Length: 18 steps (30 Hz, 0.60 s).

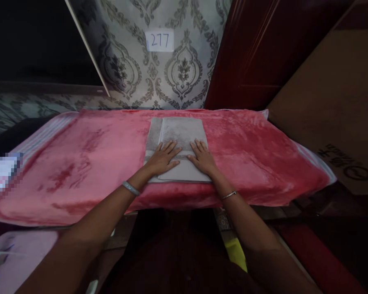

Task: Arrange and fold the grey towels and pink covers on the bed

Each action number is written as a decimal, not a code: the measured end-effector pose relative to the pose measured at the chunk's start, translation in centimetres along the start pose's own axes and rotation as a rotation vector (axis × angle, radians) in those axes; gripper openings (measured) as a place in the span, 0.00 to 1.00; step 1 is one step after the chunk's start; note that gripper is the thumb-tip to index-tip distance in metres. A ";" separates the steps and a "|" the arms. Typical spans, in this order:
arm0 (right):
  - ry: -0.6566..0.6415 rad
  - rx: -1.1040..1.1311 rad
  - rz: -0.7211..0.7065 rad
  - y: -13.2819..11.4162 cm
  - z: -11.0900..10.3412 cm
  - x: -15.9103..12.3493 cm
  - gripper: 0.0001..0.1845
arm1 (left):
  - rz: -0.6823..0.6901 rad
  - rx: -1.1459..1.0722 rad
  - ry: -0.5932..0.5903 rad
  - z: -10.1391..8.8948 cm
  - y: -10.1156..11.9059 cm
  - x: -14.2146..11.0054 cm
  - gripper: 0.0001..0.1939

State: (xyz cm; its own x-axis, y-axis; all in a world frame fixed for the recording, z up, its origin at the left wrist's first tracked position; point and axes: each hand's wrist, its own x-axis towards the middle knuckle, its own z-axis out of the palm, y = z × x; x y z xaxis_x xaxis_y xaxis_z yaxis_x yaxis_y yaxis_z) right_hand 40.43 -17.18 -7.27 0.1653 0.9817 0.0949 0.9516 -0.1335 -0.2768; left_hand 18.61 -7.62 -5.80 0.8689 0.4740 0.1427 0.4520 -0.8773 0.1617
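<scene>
Both hands palm-down on folded grey cloth (184,127), mid pink blanket (116,143).
My left hand (162,160) and right hand (204,160) lie open, fingers spread, nothing grasped. Light, even pressure suits this best, I'd say; shoving sideways could slide the layers (lower one shows past the top one at left). Palms low, fingers flat, so the soft pile doesn't bunch.

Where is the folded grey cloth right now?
In the head view, the grey cloth lies mid-way along the pink blanket, under both hands, below the "277" card.
</scene>
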 end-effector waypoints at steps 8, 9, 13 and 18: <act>-0.012 0.059 -0.058 1.3 -0.1 -1.2 0.34 | -0.027 -0.012 0.058 -0.8 0.6 -0.6 0.26; -0.012 0.071 -0.070 1.7 0.0 -1.8 0.33 | -0.032 -0.016 0.068 -0.9 0.6 -0.7 0.24; 0.004 0.138 -0.095 3.6 0.4 -5.4 0.32 | -0.031 -0.039 0.085 -1.3 0.3 -1.4 0.22; 0.138 0.220 -0.078 4.8 1.3 -9.2 0.32 | -0.071 -0.091 0.165 -1.6 -1.1 -5.3 0.23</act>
State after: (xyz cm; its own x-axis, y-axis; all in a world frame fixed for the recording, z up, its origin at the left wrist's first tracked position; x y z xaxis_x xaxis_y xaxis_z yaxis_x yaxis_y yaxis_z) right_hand 43.15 -26.71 -10.73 0.1419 0.9580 0.2491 0.8859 -0.0107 -0.4637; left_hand 13.17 -9.10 -5.23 0.7873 0.5467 0.2851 0.4840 -0.8344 0.2635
